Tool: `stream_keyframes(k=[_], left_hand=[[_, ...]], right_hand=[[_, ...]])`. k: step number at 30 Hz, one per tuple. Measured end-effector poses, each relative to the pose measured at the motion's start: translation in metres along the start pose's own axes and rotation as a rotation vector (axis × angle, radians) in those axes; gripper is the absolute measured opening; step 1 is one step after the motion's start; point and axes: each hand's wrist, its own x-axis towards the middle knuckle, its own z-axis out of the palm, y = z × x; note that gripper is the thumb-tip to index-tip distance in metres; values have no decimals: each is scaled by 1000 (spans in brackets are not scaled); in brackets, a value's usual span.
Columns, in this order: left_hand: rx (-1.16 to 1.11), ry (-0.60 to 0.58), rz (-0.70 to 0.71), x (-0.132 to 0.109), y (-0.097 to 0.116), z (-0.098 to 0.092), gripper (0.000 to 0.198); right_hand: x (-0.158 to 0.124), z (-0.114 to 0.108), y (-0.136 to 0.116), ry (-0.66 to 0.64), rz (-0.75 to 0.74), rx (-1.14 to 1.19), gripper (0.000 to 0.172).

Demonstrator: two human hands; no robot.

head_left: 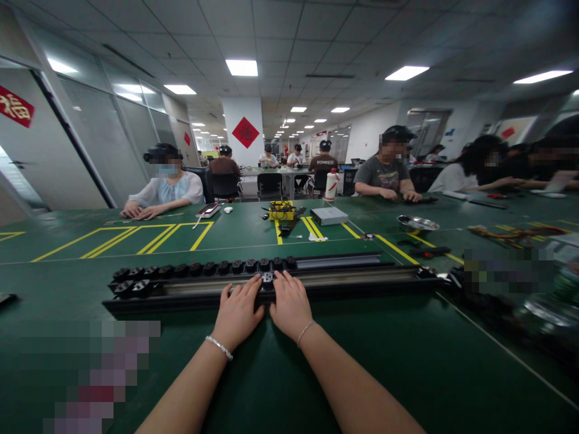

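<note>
A long black power track (353, 289) lies across the green table in front of me. At its middle sits a small black socket module (267, 278) with a light metal centre, pinched from both sides by my fingertips. My left hand (239, 310) grips the left side, its thumb low against the track's front wall. On the other side my right hand (292, 304) presses in with curled fingers. The module's underside is hidden. Two or so round socket modules (141, 287) stand at the track's left end. Behind, a second black track (339, 260) carries a row of several more modules (195, 269).
A yellow box with black cables (281, 210) and a grey box (329, 216) stand farther back. To the right are a metal bowl (418, 223), a dark tool (427, 251) and loose wires (511, 234). Other people sit across the table.
</note>
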Motion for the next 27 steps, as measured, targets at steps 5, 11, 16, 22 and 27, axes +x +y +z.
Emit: stream_keyframes(k=[5,11,16,22,27], left_hand=[[4,7,4,0,0,1,48],[25,14,6,0,-1,1,48],[7,16,3,0,0,1,47],[4,5,1,0,-1,0,46],[12,8,-1,1,-1,1,47]], right_hand=[[0,0,0,0,1,-2,43],[1,0,1,0,-3,4,43],[1,0,1,10,-2,12,41],[1,-1,2,7,6,16,40],[2,0,2,14,21,20,39]])
